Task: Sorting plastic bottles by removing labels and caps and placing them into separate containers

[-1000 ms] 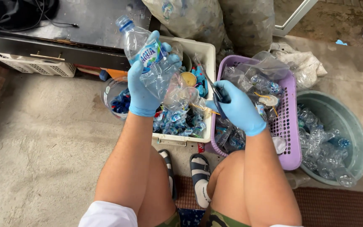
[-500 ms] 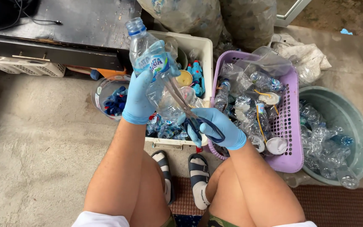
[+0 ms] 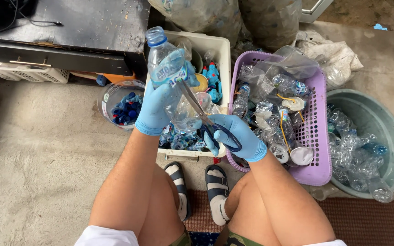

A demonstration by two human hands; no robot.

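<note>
My left hand, in a blue glove, grips a clear plastic bottle with a blue cap and a blue-and-white label, held upright over the white crate. My right hand, also gloved, holds dark-handled scissors. Their blades point up and left, with the tips against the bottle just below the label.
A purple basket of crushed clear bottles stands to the right, with a green tub of bottles beyond it. A clear bowl of blue caps sits left of the crate. A dark cabinet and full sacks stand behind. My sandalled feet rest below.
My right hand came from the purple basket back toward me, and now the scissors' blades are raised against the bottle. My left hand kept the bottle upright.
</note>
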